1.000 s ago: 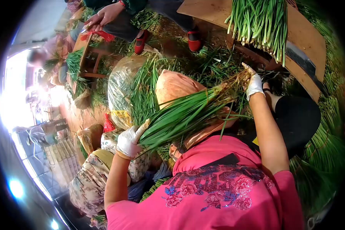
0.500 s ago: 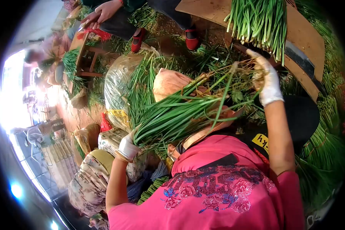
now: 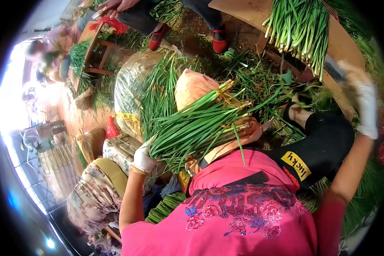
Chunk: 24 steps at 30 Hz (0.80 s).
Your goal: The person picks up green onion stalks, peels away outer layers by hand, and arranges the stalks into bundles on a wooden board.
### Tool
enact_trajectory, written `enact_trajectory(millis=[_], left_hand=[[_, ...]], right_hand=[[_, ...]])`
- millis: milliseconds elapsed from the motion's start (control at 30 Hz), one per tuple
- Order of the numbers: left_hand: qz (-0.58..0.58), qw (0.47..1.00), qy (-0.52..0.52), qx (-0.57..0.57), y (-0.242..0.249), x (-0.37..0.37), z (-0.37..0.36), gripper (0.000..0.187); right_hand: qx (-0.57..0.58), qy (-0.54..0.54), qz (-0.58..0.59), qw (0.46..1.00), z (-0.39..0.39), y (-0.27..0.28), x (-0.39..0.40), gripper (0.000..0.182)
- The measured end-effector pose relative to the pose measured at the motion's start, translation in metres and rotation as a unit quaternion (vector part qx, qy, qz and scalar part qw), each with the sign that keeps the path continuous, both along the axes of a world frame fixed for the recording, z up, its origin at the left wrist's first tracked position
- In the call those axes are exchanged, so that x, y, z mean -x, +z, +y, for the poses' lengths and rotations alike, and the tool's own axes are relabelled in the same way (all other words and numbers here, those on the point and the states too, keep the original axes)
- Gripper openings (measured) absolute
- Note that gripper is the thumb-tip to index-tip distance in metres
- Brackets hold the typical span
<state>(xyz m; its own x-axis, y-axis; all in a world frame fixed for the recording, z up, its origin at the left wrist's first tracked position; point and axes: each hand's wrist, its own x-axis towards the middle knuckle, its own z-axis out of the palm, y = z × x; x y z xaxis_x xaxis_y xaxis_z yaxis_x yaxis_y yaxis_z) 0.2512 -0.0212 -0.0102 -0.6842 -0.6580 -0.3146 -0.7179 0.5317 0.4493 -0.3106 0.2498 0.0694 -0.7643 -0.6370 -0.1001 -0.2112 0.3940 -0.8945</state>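
My left hand (image 3: 144,157), in a white glove, is closed round the leafy end of a bunch of green chives (image 3: 196,128). The bunch lies across my lap, root ends pointing up and right, over an orange-pink cloth (image 3: 195,88). A few stalks stick out loosely from it. Out to the far right is my right hand (image 3: 362,91), also white-gloved, away from the bunch and beside the wooden board (image 3: 343,40). Motion smears its fingers, so their grip cannot be made out. Blurred green bits hang in the air left of it.
A thick bundle of chives (image 3: 298,34) lies on the board at the upper right. Loose trimmings (image 3: 251,70) cover the ground. A clear plastic sack (image 3: 132,87) stands at the left. Someone in red shoes (image 3: 219,39) sits opposite; another person in a floral top (image 3: 91,198) is at my left.
My right hand has swung away from the root ends to the far right, taking withered leaves off the bunch. The root ends look tidier. My left hand keeps its hold.
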Motion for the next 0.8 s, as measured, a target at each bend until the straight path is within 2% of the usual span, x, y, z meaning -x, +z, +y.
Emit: enact_trajectory(millis=[33,100,133,167,200,233,300,367,400,433,467,500,533,567,600,633,667,700,733,767,800], left_hand=[[0.01,1.0,0.0,0.008,0.008,0.01,0.003,0.066],[0.024,0.999,-0.019,0.029,0.012,0.02,0.003,0.067],[0.029,0.998,-0.03,0.046,0.012,0.021,0.003,0.067],[0.031,0.997,-0.041,0.063,0.015,0.02,0.004,0.068],[0.026,0.998,-0.003,0.063,0.022,0.024,0.01,0.07],[0.022,0.996,-0.017,0.079,0.028,0.029,0.012,0.071],[0.016,0.992,-0.046,0.112,0.038,0.04,0.014,0.073],[-0.007,0.983,-0.081,0.164,0.046,0.046,0.011,0.073],[-0.011,0.979,-0.093,0.18,0.05,0.045,0.009,0.073],[-0.016,0.976,-0.103,0.192,0.052,0.041,0.009,0.072],[0.0,0.968,-0.115,0.224,0.041,0.03,0.002,0.071],[-0.009,0.967,-0.121,0.224,0.041,0.028,-0.001,0.071],[-0.017,0.966,-0.128,0.224,0.042,0.027,-0.002,0.071],[-0.026,0.965,-0.136,0.223,0.042,0.025,-0.004,0.072],[-0.051,0.951,-0.161,0.259,0.038,0.019,-0.008,0.075],[-0.056,0.945,-0.179,0.269,0.042,0.023,-0.007,0.076],[-0.06,0.938,-0.198,0.28,0.05,0.03,-0.008,0.078],[-0.066,0.93,-0.217,0.289,0.059,0.036,-0.008,0.079],[-0.067,0.917,-0.239,0.313,0.065,0.041,-0.008,0.072],[-0.078,0.901,-0.263,0.337,0.075,0.048,-0.006,0.069],[-0.089,0.883,-0.287,0.36,0.088,0.059,-0.002,0.065]], right_hand=[[-0.054,0.101,0.212,0.971,-0.009,-0.029,-0.023,0.019],[-0.028,0.266,0.425,0.865,-0.04,-0.041,-0.058,0.017],[-0.001,0.34,0.424,0.839,-0.053,-0.057,-0.072,0.02],[-0.009,0.363,0.41,0.837,-0.067,-0.072,-0.092,0.024],[-0.017,0.385,0.395,0.834,-0.081,-0.087,-0.112,0.027],[-0.061,0.354,0.37,0.857,-0.097,-0.096,-0.136,0.03],[-0.209,0.422,0.282,0.836,-0.133,-0.118,-0.164,0.035],[-0.046,0.382,0.083,0.919,-0.144,-0.142,-0.183,0.035],[0.116,0.295,-0.083,0.945,-0.143,-0.153,-0.186,0.031],[0.135,0.257,-0.205,0.935,-0.139,-0.114,-0.173,0.024],[0.169,0.196,-0.316,0.913,-0.129,-0.108,-0.156,0.018],[0.206,0.066,-0.494,0.842,-0.121,-0.104,-0.141,0.016],[0.369,0.029,-0.661,0.653,-0.11,-0.119,-0.115,0.025],[0.374,-0.019,-0.71,0.597,-0.094,-0.119,-0.087,0.032],[0.399,0.054,-0.688,0.603,-0.077,-0.128,-0.066,0.032],[0.351,0.09,-0.609,0.706,-0.068,-0.125,-0.057,0.031],[0.216,0.014,-0.49,0.845,-0.062,-0.125,-0.056,0.031],[0.069,-0.065,-0.343,0.935,-0.061,-0.112,-0.062,0.032],[-0.006,-0.032,-0.232,0.972,-0.067,-0.107,-0.062,0.033],[-0.101,-0.021,-0.134,0.986,-0.073,-0.097,-0.066,0.034],[-0.056,0.012,-0.099,0.993,-0.086,-0.097,-0.075,0.033]])
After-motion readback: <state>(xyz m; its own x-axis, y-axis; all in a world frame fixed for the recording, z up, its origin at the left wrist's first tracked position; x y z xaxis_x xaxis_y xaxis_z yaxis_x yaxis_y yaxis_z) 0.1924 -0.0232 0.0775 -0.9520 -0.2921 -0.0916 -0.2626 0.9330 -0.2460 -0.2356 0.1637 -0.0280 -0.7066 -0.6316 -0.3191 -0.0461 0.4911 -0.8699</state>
